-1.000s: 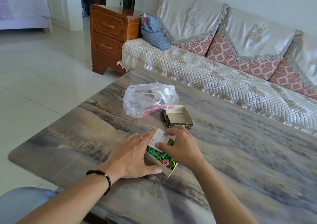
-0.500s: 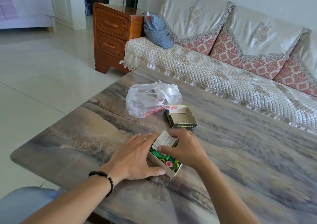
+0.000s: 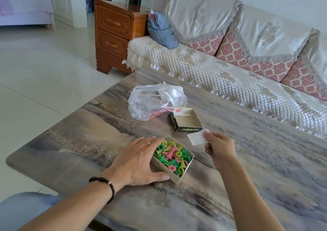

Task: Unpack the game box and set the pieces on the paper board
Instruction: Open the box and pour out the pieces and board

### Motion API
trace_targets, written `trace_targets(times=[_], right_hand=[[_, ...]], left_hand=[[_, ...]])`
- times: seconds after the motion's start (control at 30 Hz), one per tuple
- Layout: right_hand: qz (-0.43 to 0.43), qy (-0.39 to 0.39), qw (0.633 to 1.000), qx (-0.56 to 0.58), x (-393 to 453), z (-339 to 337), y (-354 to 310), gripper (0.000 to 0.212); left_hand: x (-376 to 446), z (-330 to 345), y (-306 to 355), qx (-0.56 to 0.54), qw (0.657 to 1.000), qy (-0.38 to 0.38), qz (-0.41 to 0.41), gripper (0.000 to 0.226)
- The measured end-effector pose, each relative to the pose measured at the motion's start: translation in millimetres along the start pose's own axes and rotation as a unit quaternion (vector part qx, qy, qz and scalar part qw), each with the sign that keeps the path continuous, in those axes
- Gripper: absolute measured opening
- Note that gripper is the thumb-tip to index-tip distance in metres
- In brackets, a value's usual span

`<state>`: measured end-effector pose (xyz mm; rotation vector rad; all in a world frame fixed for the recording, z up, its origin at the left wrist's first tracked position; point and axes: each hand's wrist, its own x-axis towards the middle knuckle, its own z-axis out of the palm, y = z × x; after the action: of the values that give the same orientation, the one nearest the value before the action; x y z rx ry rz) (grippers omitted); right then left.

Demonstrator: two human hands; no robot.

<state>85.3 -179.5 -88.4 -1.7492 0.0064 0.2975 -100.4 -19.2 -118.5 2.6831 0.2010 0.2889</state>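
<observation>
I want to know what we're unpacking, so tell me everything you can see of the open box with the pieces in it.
The box is a shallow, open tray of pale cardboard that lies flat and askew on the table, near its front edge. It is heaped with small plastic cone pieces in green, yellow-green and pink. The left hand holds its left wall, fingers along the far corner, thumb at the near one. The right hand does not touch it.

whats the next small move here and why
Probably unfold the folded paper that the right hand pinches, or set it flat on the table. It is already out of the box, no board is laid out, and the green and pink pieces are all inside. The left hand rests against the box, steadying it.
</observation>
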Motion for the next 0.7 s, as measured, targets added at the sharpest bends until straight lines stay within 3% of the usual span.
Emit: trace_targets(times=[0.13, 0.3, 0.37, 0.43, 0.5, 0.57, 0.63, 0.7], right_hand=[[0.078, 0.032, 0.996, -0.011, 18.9, 4.8, 12.7, 0.009], [0.063, 0.005, 0.993, -0.096, 27.7, 26.4, 4.2, 0.006], [0.002, 0.008, 0.959, -0.283, 24.8, 28.9, 0.8, 0.009], [-0.093, 0.054, 0.886, -0.450, 17.6, 27.6, 1.7, 0.017], [-0.192, 0.074, 0.873, -0.443, 1.6, 25.6, 0.7, 0.025], [-0.309, 0.002, 0.873, -0.378, -20.9, 26.6, 2.5, 0.027], [-0.395, -0.093, 0.826, -0.391, -44.9, 29.3, 7.9, 0.031], [-0.441, -0.128, 0.762, -0.456, -55.5, 31.3, 19.0, 0.035]], left_hand=[[-0.6, -0.2, 0.8, 0.000, 1.000, 0.003, 0.000, 0.102], [-0.7, -0.2, 0.4, -0.002, 1.000, 0.003, 0.002, 0.102], [-1.0, 0.4, 0.1, -0.002, 1.000, 0.002, -0.001, 0.102], [-0.8, 1.0, -0.8, -0.002, 1.000, 0.002, 0.000, 0.102], [-0.1, 2.5, -2.2, -0.001, 1.000, 0.004, 0.005, 0.103], [0.9, 3.8, -3.9, -0.003, 1.000, 0.006, 0.006, 0.103], [1.8, 5.4, -4.4, -0.001, 1.000, 0.018, 0.007, 0.102], [1.6, 6.0, -3.7, 0.003, 1.000, 0.029, 0.009, 0.102]])
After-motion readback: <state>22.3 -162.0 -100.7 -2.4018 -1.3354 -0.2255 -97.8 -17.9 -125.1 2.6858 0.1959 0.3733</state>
